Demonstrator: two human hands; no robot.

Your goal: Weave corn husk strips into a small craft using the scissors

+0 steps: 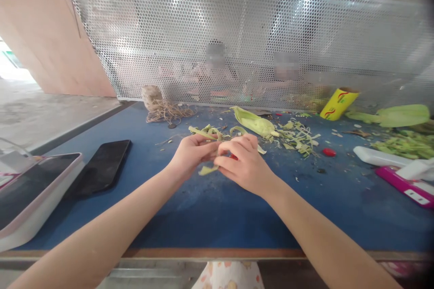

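My left hand (191, 152) and my right hand (244, 161) meet over the middle of the blue table, fingers pinched together. Between them are pale green strips of corn husk (207, 170), with curled ends sticking out above and below the fingers. A bit of red shows under my right fingers, too covered to name. Just beyond my right hand lies a larger husk piece, leafy and light green (254, 123), its stub end pointing right. Beside it is a heap of shredded husk (298, 137).
A perforated metal screen (237, 31) closes off the table's back; people sit behind it. At left are a black phone (101, 167), a white-rimmed device (37, 189) and tangled twine (167, 113). At right are a yellow tube (339, 104), red object (328, 152) and magenta power strip (403, 185).
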